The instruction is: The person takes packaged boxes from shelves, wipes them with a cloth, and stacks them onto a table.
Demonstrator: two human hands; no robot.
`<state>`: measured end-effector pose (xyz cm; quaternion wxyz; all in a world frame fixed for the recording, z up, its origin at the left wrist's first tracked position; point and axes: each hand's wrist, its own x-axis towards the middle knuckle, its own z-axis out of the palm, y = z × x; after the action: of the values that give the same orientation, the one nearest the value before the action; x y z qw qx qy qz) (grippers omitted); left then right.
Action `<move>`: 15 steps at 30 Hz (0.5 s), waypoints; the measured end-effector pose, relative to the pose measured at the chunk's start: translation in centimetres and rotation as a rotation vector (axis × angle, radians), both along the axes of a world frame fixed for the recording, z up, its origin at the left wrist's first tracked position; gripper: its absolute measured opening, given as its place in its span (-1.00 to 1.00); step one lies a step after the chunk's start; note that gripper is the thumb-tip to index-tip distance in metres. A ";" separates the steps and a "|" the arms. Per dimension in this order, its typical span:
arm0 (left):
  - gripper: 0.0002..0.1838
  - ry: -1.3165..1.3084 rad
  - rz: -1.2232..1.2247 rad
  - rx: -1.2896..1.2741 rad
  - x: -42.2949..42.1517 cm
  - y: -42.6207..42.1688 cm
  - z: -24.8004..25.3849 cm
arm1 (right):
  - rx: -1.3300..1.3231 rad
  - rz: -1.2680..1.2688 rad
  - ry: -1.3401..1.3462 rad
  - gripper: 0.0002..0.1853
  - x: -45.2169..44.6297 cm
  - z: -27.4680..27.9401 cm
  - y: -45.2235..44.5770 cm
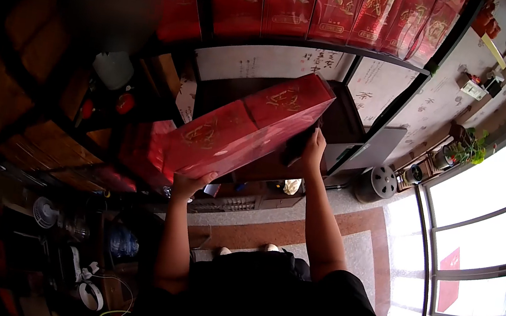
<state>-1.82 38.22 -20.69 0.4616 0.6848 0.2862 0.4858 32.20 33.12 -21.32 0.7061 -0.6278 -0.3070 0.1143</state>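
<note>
Two red gift boxes (251, 126) with gold characters and a glossy clear wrap slant end to end across the middle of the view, tilted up to the right. My left hand (193, 186) is closed on their lower left corner, thumb on the top face. Close under the right end is my right hand (313, 150), its fingers curled around a dark thing (296, 146) whose kind I cannot make out. Whether that hand also touches the box is unclear. Another red box (145, 150) stands just left of the held ones.
Several similar red boxes (289, 3) line the upper shelf. Behind the held boxes is a dark shelf board (223, 93). Wooden drawers (50, 147) and a small fan (45, 212) are at left. A round metal bin (377, 184) and glass doors (469, 212) are at right.
</note>
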 end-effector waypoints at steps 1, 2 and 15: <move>-0.42 -0.025 0.001 -0.046 -0.1 0.2 0.1 | 0.019 0.083 0.055 -0.55 0.2 0.7 0.0; -0.43 -0.044 0.003 -0.096 -0.3 0.2 0.1 | 0.036 0.168 0.115 -0.55 0.4 1.3 -0.1; -0.45 0.037 -0.017 0.007 -0.1 -0.6 1.4 | 0.261 0.128 0.151 -0.52 -0.3 7.0 -0.6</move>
<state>-1.88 37.64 -19.30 0.4581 0.6979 0.2871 0.4699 31.91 32.54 -14.29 0.7939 -0.4995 -0.3047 0.1653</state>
